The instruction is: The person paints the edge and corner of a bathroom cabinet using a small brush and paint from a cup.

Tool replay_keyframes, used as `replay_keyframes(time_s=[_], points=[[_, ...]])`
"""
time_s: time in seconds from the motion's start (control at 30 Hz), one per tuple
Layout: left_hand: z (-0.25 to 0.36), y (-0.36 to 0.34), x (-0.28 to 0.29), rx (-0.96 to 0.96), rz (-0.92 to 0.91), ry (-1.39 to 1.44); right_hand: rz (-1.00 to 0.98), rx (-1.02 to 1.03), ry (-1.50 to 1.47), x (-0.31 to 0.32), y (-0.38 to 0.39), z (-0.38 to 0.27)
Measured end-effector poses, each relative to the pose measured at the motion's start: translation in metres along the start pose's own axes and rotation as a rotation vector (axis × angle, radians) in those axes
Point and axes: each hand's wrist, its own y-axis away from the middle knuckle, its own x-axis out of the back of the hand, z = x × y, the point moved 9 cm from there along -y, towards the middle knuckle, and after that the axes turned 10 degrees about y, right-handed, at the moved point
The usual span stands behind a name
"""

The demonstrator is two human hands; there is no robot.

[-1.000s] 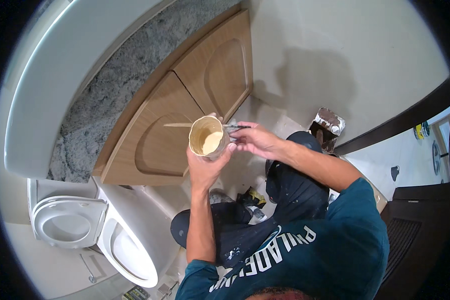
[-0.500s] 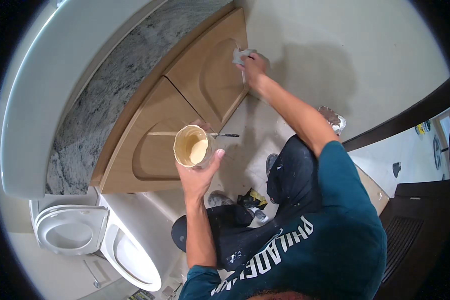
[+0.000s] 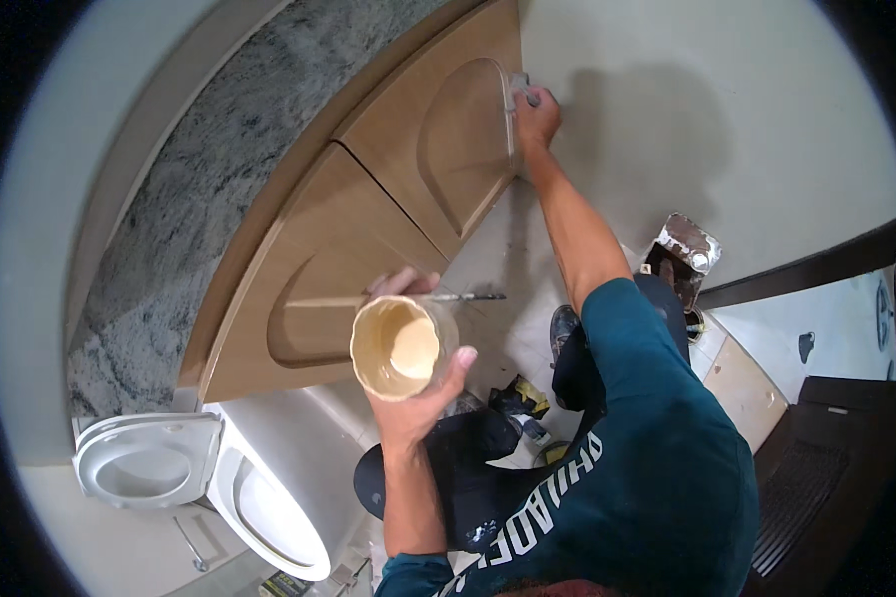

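My left hand (image 3: 408, 413) is wrapped round a cup (image 3: 368, 373) with a wavy rim, partly filled with cream-coloured liquid. Its fingers also keep a thin brush (image 3: 331, 301) crosswise behind the cup, a pale handle to the left and a dark tip to the right. At the far right edge of a wooden cabinet door (image 3: 458, 139), my right hand (image 3: 538, 121) is closed on a greyish rag (image 3: 518, 88) and presses it to the door beside the wall. Part of the rag is hidden by the fingers.
A second cabinet door (image 3: 329, 249) is nearer, under a grey stone counter (image 3: 189, 169). At the left stands a toilet (image 3: 269, 497) with its lid (image 3: 144, 463) up. An open metal can (image 3: 689, 244) sits right of my knees; a dark-and-yellow bundle (image 3: 520, 396) lies between my feet.
My right hand has moved the rag up along the door's edge. The cup and brush have come slightly lower and right in view. The whole view has shifted a little.
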Motion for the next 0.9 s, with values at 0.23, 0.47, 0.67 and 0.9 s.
replay_keyframes(time_s=[0.23,0.47,0.67,0.9], points=[[-0.022,-0.007,-0.012,0.129,-0.022,-0.016,-0.160,-0.123,-0.074,-0.033,0.044,0.118],[-0.033,-0.010,-0.022,0.148,-0.080,-0.078,-0.107,-0.176,-0.088,-0.019,0.028,0.101],[-0.025,-0.002,-0.006,0.128,-0.033,-0.146,-0.178,-0.263,-0.123,-0.031,0.066,0.030],[-0.038,-0.011,-0.023,0.139,-0.094,-0.127,0.006,-0.106,-0.002,-0.017,0.031,0.092]])
